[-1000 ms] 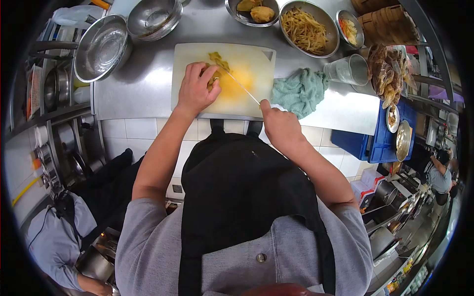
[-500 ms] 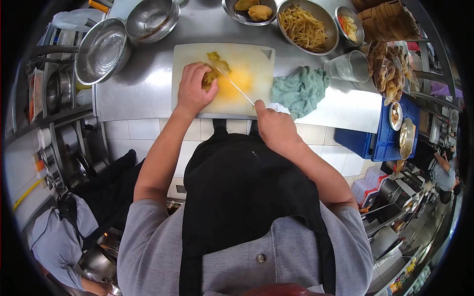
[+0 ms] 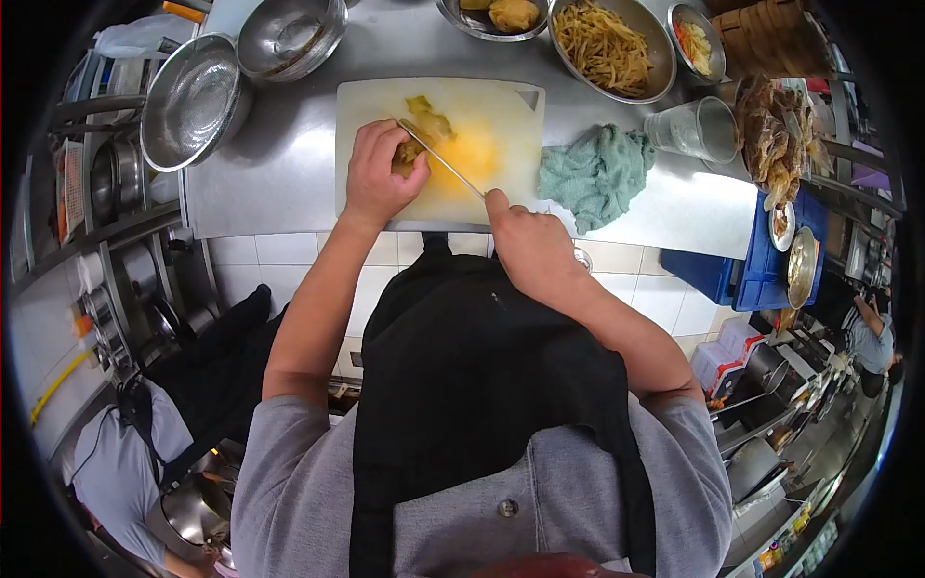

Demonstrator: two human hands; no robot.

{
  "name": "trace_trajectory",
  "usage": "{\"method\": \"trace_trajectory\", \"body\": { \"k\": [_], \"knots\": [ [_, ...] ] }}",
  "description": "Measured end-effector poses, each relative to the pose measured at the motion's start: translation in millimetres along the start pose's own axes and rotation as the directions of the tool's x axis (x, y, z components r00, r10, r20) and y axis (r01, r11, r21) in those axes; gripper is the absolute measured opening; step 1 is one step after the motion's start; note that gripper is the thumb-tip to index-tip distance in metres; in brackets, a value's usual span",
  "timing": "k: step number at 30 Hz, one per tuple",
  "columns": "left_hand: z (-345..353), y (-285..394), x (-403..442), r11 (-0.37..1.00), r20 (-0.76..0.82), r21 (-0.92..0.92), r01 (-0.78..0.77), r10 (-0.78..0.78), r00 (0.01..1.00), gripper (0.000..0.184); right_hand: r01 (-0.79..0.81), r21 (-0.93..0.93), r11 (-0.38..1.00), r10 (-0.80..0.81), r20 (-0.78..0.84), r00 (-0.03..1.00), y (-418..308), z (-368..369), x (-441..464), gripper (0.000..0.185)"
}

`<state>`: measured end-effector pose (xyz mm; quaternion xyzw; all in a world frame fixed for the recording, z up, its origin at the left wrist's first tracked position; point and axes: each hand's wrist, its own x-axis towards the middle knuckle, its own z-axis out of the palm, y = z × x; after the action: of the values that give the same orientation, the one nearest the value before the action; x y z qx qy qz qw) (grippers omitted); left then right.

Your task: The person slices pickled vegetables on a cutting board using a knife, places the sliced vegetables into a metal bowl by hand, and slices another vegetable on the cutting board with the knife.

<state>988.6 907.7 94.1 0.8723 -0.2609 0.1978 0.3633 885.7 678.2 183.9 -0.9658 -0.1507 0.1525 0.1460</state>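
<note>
On the white cutting board (image 3: 371, 99), my left hand (image 3: 385, 173) curls its fingers over a greenish-brown vegetable (image 3: 407, 154), partly hidden under them. My right hand (image 3: 530, 236) is closed round the handle of a knife (image 3: 453, 169) at the board's front edge. The blade slants up and left, its far end beside my left fingertips. Cut green pieces (image 3: 429, 118) lie just beyond the blade. A yellow stain marks the middle of the board. A crumpled green cloth (image 3: 597, 178) lies right of the board.
Metal bowls (image 3: 289, 39) and a strainer (image 3: 193, 101) stand back left. Behind the board are a bowl of shredded food (image 3: 604, 50) and smaller bowls. A clear container (image 3: 696, 129) lies to the right. One person (image 3: 130, 462) is at lower left, another (image 3: 870, 337) far right.
The knife and my right hand have shifted slightly left, towards my left hand. More cut green pieces lie beyond the blade. My left hand stays over the vegetable.
</note>
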Motion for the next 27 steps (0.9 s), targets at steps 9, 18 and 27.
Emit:
{"method": "trace_trajectory", "body": {
  "k": [9, 18, 27],
  "knots": [
    [-1.1, -0.1, 1.4, 1.000, -0.003, -0.014, -0.008, 0.008, 1.000, 0.039, -0.050, 0.019, 0.999, 0.050, 0.017, 0.999, 0.8, 2.9, 9.7, 0.014],
    [-2.5, 0.5, 2.5, 1.000, -0.014, -0.006, -0.027, 0.026, 1.000, 0.037, -0.117, -0.023, 0.993, 0.119, 0.116, 0.986, -6.2, 4.1, 30.7, 0.013],
    [0.1, -0.7, 0.0, 1.000, -0.019, 0.007, -0.020, 0.020, 1.000, 0.037, -0.069, 0.099, 0.993, 0.055, 0.136, 0.989, 14.7, 9.0, 10.3, 0.028]
  ]
}}
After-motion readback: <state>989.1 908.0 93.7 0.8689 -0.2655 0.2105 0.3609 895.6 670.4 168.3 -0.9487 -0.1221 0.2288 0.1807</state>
